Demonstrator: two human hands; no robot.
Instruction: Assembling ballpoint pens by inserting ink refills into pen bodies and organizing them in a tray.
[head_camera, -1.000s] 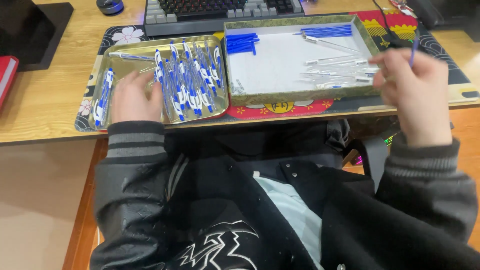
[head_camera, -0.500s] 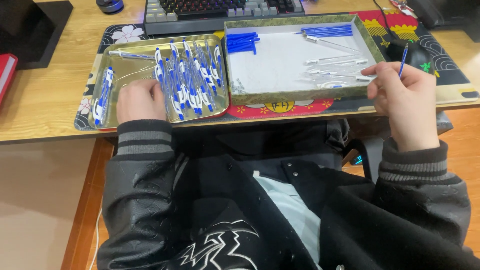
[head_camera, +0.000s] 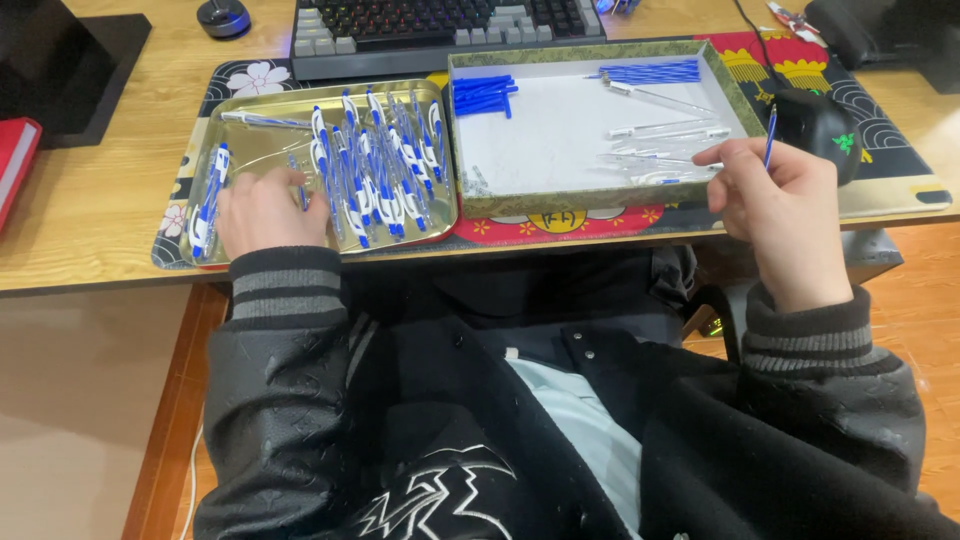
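Left hand (head_camera: 262, 208) rests, fingers loosely spread, among blue-white pens (head_camera: 375, 170) in metal tray (head_camera: 250, 105). Right hand (head_camera: 775, 195) pinches blue refill (head_camera: 769, 138) beside box (head_camera: 470, 195); thin refill could slip.

Two trays (head_camera: 240, 130) (head_camera: 600, 200), two hands (head_camera: 262, 212) (head_camera: 775, 195), one keyboard (head_camera: 440, 25), one mouse (head_camera: 822, 122).

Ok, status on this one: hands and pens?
Left hand flat in metal tray among blue-white pens. Right hand pinching blue refill beside box. Nothing in the way.
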